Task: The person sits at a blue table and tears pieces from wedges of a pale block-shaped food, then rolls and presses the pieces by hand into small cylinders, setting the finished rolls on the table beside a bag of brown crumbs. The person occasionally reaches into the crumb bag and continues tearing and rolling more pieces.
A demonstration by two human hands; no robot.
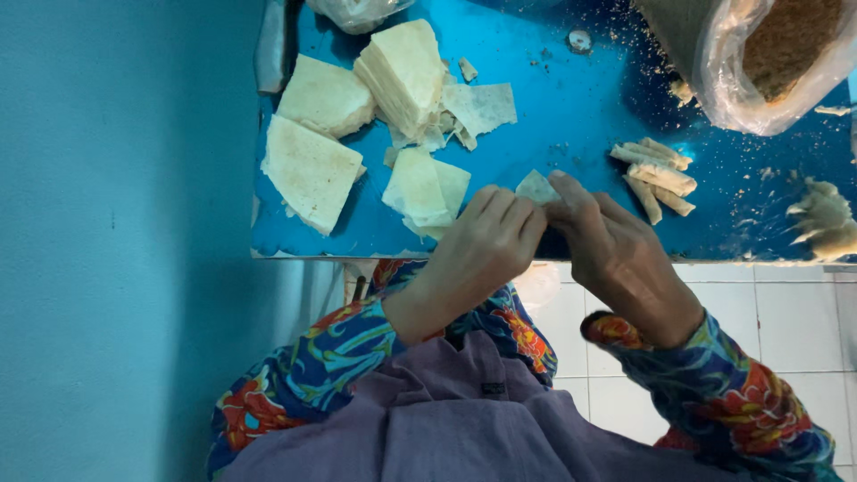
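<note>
Both my hands meet at the near edge of the blue table [571, 107], pinching one thin pale pastry sheet [536, 187] between them. My left hand [486, 245] grips its left side with curled fingers. My right hand [616, 250] holds its right side. Most of the sheet is hidden behind my fingers; only a small corner shows above them.
Stacks of pale triangular pastry sheets [406, 71] lie at the table's left, with loose scraps [482, 107] beside them. Several rolled pieces [656, 174] rest to the right of my hands. A clear bag of brown filling [777, 54] stands at the far right. White floor tiles [786, 312] show below.
</note>
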